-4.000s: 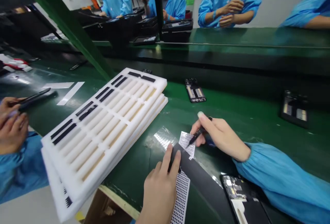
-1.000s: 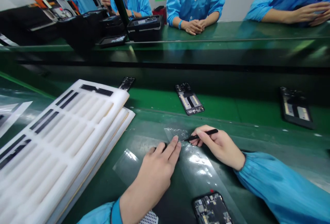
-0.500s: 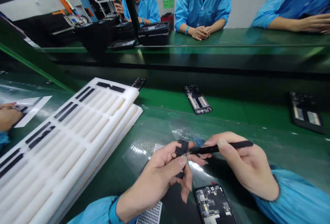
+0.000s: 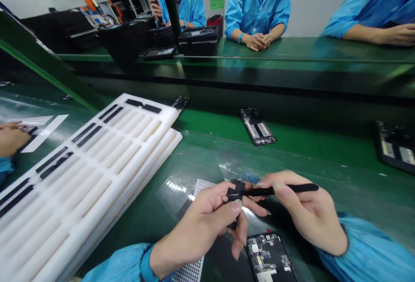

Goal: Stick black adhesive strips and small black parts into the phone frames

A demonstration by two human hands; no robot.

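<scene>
Between the thumb and fingers of my left hand (image 4: 207,221) is a small flat black part (image 4: 237,187), partly hidden by the fingers. My right hand (image 4: 304,213) is closed on black tweezers (image 4: 292,189), held nearly level like a pen. Their tip meets the black part; whether they pinch it I cannot tell. Below the hands lies an opened phone (image 4: 267,256) with its circuit board showing. Under and beside my left hand are a white dotted sheet (image 4: 191,271) and a clear plastic film (image 4: 173,191).
White foam trays (image 4: 113,169) with black strips in some slots are stacked at left. Opened phones (image 4: 257,126) lie along the green strip ahead. Another person's hand (image 4: 13,139) is at far left. People in blue sit across the bench, near a black bin (image 4: 198,42).
The view has shifted slightly, so most things on the bench appear a little further right. The tweezers now reach across the black part, where before their tip was at its lower edge.
</scene>
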